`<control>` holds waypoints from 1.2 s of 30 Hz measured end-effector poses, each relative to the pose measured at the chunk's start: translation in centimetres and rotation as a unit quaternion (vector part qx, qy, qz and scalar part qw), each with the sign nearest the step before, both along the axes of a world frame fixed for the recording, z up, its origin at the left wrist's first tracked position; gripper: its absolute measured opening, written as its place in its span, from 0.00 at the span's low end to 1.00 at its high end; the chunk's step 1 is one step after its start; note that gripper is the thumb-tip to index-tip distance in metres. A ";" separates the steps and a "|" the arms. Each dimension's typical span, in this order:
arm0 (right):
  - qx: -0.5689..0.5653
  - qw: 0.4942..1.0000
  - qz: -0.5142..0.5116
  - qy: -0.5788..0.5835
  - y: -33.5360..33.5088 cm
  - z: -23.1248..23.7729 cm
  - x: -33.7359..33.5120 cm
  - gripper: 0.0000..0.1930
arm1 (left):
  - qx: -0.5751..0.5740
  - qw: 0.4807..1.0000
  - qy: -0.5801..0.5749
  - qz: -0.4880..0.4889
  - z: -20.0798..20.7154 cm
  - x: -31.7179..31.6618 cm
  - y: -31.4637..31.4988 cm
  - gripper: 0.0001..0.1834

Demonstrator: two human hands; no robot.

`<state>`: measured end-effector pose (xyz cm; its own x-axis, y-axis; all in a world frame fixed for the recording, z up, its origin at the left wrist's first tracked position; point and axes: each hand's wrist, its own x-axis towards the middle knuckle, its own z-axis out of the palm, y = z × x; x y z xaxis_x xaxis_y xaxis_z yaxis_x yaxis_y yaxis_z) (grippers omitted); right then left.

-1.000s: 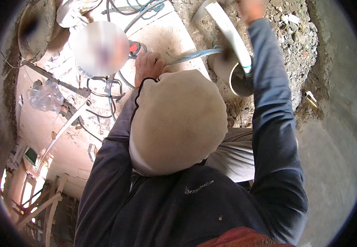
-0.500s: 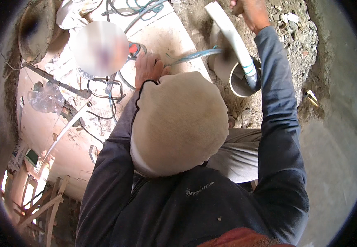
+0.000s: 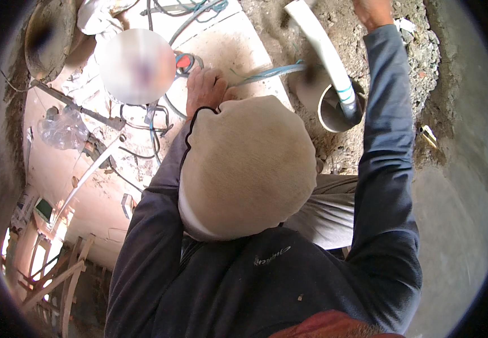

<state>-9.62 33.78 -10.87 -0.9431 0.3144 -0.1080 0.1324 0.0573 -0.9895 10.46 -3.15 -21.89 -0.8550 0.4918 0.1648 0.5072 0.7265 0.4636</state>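
At the upper centre-left, my left hand rests on a pale board, palm down, with its fingers laid forward and nothing seen in them. Just beyond its fingertips is a red-centred round thing amid cables. My right hand is at the top edge, partly cut off, its fingers mostly out of frame. To its left a white pipe slants down, its teal-banded, dark lower end in the mouth of a wider grey pipe. A large rounded beige cloth thing hides the middle.
Blue and dark cables lie on the board. A blue strand runs toward the wide pipe. Rubble lies at the upper right. On the left are a clear plastic bag, a thin white pipe and wooden pieces.
My right hand has moved right and up, away from the white pipe's upper end and partly out of view. My left hand has stayed nearly in place.
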 end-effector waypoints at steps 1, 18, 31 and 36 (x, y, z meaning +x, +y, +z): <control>0.015 1.000 -0.026 -0.007 -1.0 -0.9 0.5 0.13 | -0.004 1.000 -0.012 0.003 -0.2 0.3 0.1 0.18; 0.318 0.937 0.142 0.032 -3.9 -6.5 2.8 0.17 | -0.027 0.999 -0.030 0.003 -0.4 0.9 -0.7 0.16; 0.173 0.945 0.269 -0.070 -3.5 -1.4 1.1 0.08 | -0.012 1.000 -0.023 0.003 -0.4 0.8 0.0 0.16; 0.124 0.969 0.204 -0.070 0.3 1.3 -0.6 0.09 | -0.034 0.998 -0.053 0.007 0.1 1.2 -0.2 0.16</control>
<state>-10.23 34.13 -9.61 -0.9759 -0.0481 -0.2127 0.1808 0.3666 -0.9127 11.67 -3.33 -21.76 -0.8727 0.4866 0.0391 0.4474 0.7651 0.4630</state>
